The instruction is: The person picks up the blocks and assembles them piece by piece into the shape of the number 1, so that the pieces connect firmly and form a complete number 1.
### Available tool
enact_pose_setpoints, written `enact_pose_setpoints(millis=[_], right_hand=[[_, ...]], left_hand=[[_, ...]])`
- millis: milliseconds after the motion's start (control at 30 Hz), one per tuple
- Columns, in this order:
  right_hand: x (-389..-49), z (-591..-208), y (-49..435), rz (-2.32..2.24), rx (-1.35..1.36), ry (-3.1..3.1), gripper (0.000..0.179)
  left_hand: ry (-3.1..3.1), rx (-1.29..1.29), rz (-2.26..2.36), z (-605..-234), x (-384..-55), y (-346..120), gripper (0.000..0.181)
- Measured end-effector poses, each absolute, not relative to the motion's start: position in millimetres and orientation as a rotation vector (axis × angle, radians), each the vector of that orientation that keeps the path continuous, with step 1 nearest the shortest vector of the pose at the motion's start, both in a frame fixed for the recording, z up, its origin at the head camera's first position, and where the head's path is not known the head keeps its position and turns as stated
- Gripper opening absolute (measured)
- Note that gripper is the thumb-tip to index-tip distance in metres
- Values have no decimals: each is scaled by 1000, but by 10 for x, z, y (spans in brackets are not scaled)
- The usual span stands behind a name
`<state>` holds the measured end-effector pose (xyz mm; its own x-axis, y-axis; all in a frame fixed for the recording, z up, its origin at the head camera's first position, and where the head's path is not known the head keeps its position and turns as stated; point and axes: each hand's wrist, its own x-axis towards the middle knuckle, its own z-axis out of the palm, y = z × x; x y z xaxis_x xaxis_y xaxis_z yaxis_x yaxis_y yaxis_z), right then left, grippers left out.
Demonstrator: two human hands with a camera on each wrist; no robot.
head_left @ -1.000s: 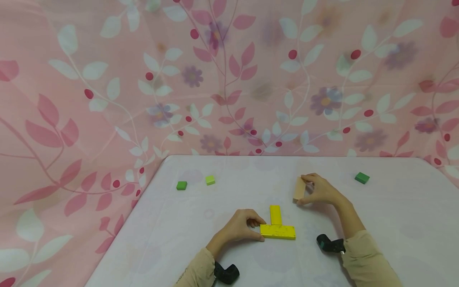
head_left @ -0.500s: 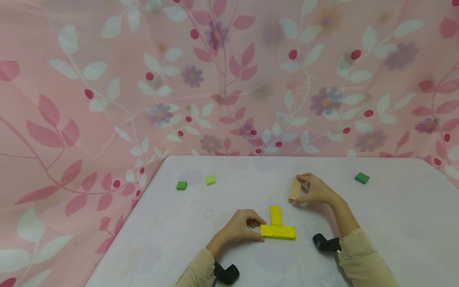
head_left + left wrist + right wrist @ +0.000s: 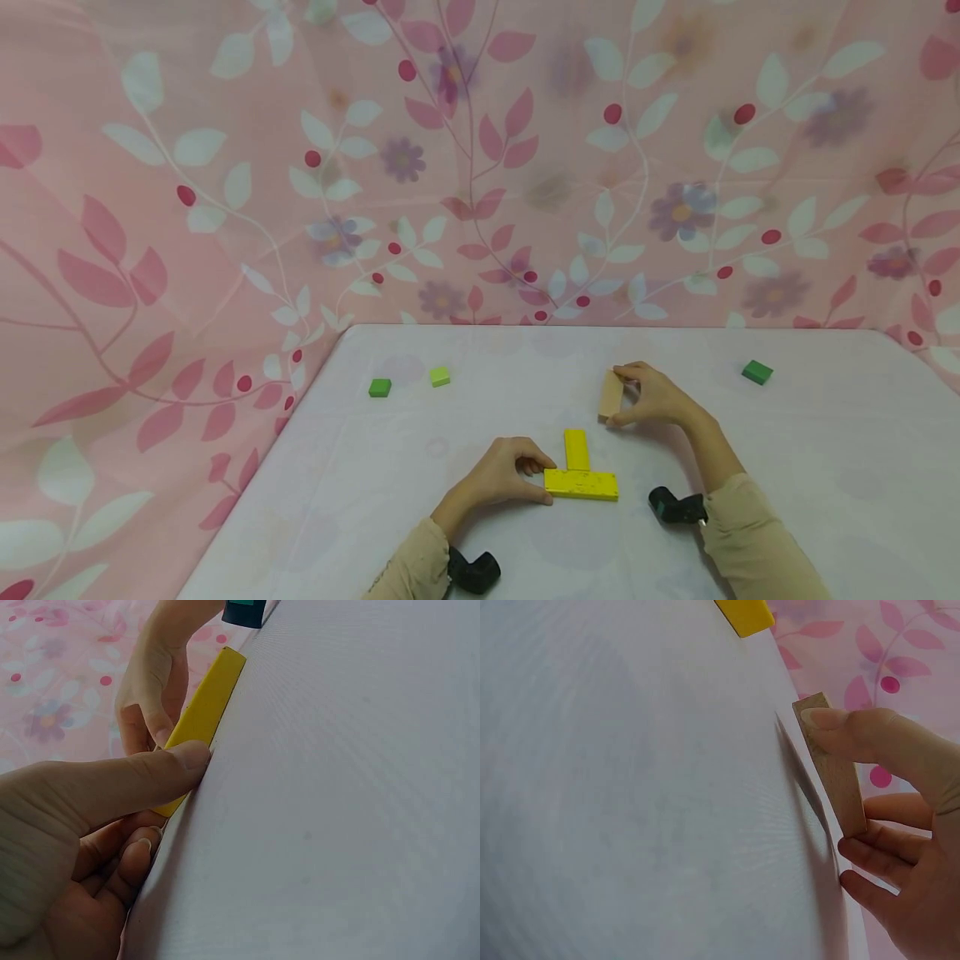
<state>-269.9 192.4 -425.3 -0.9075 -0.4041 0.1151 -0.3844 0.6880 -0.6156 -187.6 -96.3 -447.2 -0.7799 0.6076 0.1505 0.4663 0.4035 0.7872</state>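
Pinching: L hand [image 3: 504, 473] on front yellow block [image 3: 581, 485], R hand [image 3: 662, 397] on wood block [image 3: 610, 397]; both blks pt. hidden, wrist views.

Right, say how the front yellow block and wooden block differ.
The front yellow block is dark-specked; the wooden block is plain tan. The yellow one lies crosswise; the wooden one runs roughly front to back. The left grip pinches the yellow one's left end; the right grip spans the wooden one's length. Both are oblong.
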Motion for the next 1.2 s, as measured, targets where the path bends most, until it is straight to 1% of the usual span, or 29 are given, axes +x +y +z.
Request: enact_pose_setpoints(millis=[400, 1200], right_hand=[[-2756, -4281, 1889, -998, -671, 2866, 91], [-2832, -4267, 1842, -940, -684, 2843, 90]], left_hand=[[2501, 995, 1316, -4474, -1879, -967, 34], [2493, 974, 1318, -4478, -1884, -964, 35]])
